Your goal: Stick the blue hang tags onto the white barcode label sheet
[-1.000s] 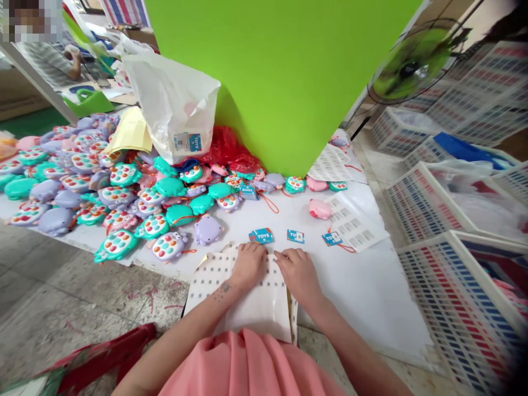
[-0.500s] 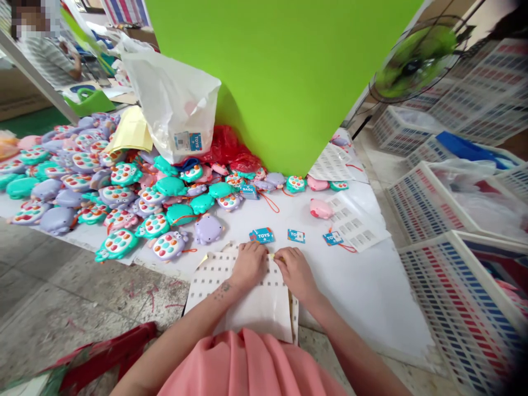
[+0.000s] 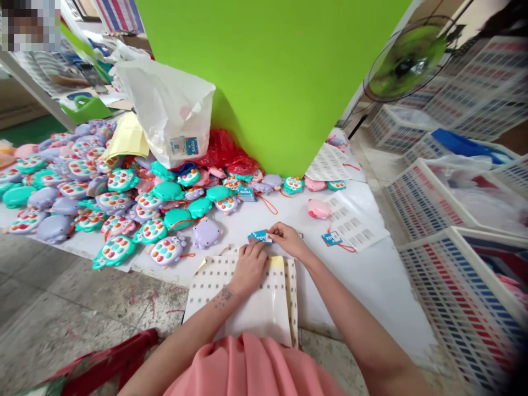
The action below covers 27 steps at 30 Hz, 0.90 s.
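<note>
My left hand lies on a white sheet of small square stickers, its fingers resting flat near the top edge, just below a blue TOYS tag. A yellowish strip of backing shows at the sheet's upper right. Over the right end of that tag, my right hand is closed in a pinch on a small whitish sticker, mostly hidden by the fingertips. Behind this hand a second blue tag is largely covered. Another blue tag with an orange cord lies farther right.
A heap of turtle-like and round animal toys covers the table's left side. Behind it stand a white plastic bag and a green panel. A label sheet, a pink toy, plastic crates and a fan are rightward.
My right hand has moved from the sticker sheet's top edge up and forward to the TOYS tag, still pinched. The left hand stays on the sheet. The view has shifted slightly.
</note>
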### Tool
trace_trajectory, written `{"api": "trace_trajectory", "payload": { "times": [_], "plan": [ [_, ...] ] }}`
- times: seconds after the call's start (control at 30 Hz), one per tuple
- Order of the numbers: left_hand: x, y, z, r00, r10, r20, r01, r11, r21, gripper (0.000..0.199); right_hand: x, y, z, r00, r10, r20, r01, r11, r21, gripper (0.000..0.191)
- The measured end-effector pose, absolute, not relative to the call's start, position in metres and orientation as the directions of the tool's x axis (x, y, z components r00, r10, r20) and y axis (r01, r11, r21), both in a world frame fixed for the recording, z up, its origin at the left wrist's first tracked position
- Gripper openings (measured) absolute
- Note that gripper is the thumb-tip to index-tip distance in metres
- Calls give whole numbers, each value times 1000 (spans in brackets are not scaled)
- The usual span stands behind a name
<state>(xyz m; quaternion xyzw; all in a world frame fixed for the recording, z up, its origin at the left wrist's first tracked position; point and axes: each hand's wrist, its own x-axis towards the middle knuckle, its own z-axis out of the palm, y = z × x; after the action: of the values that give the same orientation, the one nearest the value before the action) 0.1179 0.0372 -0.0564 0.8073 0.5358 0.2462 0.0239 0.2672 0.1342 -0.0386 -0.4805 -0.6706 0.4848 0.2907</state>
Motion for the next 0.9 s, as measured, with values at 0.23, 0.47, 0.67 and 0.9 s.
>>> {"api": "trace_trajectory", "payload": {
  "times": [0.23, 0.47, 0.67, 0.9],
  "plan": [
    [119, 39, -59, 317, 880, 354, 853, -427, 299, 10, 268, 144, -51, -421, 904, -70, 366, 99, -925, 11],
    [119, 39, -56, 310, 888, 340, 858, -415, 303, 11, 269, 147, -54, -444, 893, -68, 376, 117, -919, 10],
    [119, 39, -55, 312, 893, 323, 859, -411, 306, 12, 269, 147, -54, -446, 893, -55, 388, 138, -911, 9],
    [120, 38, -54, 303, 898, 319, 861, -401, 311, 12, 269, 146, -54, -438, 898, -42, 407, 157, -900, 9]
  ]
}}
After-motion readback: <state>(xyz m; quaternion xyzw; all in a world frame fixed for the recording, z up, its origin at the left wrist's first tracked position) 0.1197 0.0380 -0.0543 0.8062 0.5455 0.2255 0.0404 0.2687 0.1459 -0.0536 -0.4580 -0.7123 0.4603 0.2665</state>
